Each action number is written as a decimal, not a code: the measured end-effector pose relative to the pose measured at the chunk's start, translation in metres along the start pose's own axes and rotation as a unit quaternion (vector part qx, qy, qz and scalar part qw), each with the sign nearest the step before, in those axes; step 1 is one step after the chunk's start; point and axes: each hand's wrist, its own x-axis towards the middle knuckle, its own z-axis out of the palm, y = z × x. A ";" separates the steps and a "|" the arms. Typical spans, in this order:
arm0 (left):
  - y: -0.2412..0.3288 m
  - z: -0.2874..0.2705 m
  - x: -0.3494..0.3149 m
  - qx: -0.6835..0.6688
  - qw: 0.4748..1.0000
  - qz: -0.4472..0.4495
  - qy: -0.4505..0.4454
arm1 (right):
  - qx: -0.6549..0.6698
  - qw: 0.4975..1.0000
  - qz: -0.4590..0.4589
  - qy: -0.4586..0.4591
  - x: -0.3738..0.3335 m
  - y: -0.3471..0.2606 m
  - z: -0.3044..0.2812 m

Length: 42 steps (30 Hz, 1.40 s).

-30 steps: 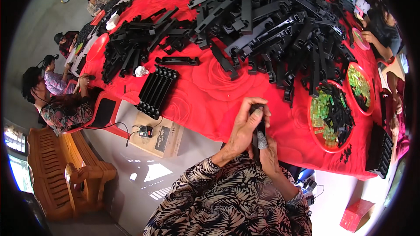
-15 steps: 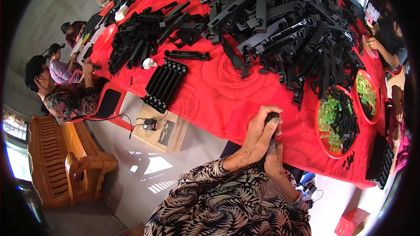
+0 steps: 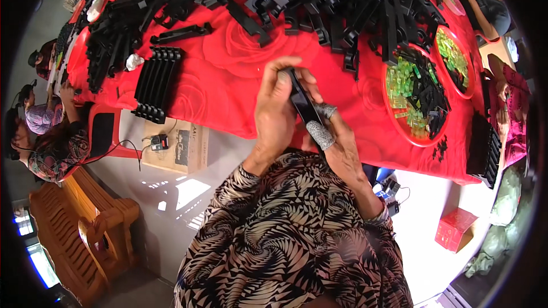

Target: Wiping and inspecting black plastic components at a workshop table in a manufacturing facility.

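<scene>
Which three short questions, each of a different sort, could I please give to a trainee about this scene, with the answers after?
1. Choose one. The left hand and the right hand hold: A) a green piece; B) a long black part; C) a strip of cloth.
2. True or false: the crumpled white wad lies inside a bowl.
3. Fill in: the red bowl nearest the hands contains small black pieces and small ____ pieces.

Key: 1. B. 2. False; it lies on the red tablecloth. 3. Green.

Slim black bar (image 3: pixel 302 98), slanted, held in mid-air
</scene>
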 end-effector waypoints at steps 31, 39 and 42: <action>-0.006 -0.025 0.007 -0.216 0.976 -0.001 -0.017 | -0.074 0.996 -0.002 -0.054 -0.023 -0.031 -0.005; -0.006 -0.018 0.003 -0.125 0.991 0.030 -0.029 | -0.026 0.999 0.016 -0.022 -0.022 -0.027 0.001; -0.006 -0.014 -0.001 -0.102 0.992 0.054 -0.049 | -0.033 0.999 0.014 0.008 -0.019 -0.013 0.001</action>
